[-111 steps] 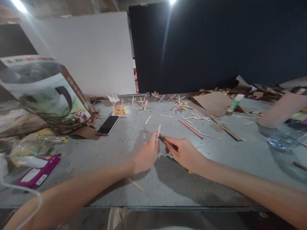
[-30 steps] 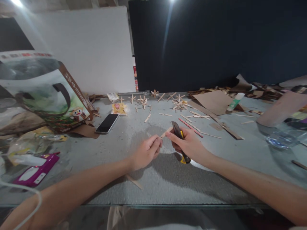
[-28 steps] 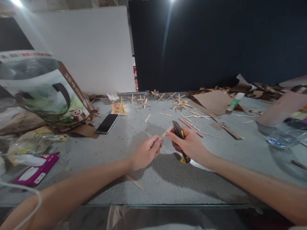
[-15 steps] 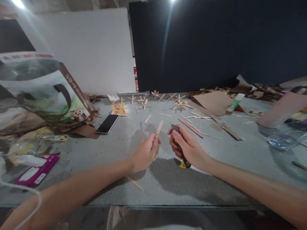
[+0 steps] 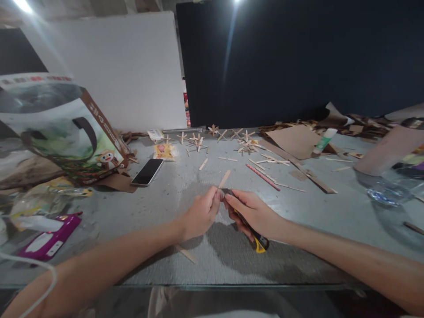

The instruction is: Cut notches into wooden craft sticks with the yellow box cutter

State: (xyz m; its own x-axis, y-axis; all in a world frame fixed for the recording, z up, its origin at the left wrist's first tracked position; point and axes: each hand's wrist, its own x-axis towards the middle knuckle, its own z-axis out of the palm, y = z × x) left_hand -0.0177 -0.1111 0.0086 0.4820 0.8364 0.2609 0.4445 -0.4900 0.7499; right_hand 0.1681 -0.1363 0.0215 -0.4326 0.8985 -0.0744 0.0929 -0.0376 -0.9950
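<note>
Above the grey table, my left hand [image 5: 202,212] is closed around a flat wooden craft stick [image 5: 224,178], whose upper end sticks out past the fingers. My right hand [image 5: 253,212] grips a black and yellow utility knife [image 5: 261,244]. The knife's blade [image 5: 227,191] reaches the stick just above my left thumb; whether it cuts into the wood I cannot tell. Another wooden stick [image 5: 186,254] lies beneath my left forearm. Farther back are several sticks joined in star shapes [image 5: 198,142] and some loose sticks [image 5: 274,160].
A phone [image 5: 147,172] and a yellow packet [image 5: 164,152] lie left of centre. A large printed bag [image 5: 66,132] and a purple device [image 5: 49,238] stand at the left. On the right are a red patterned strip [image 5: 263,177], cardboard [image 5: 291,141], a glue tube [image 5: 325,141] and a clear plastic container [image 5: 386,194].
My right hand has moved left with the knife, bringing its blade against the stick. My left hand stays nearly in place, the stick tilting slightly more to the right.
</note>
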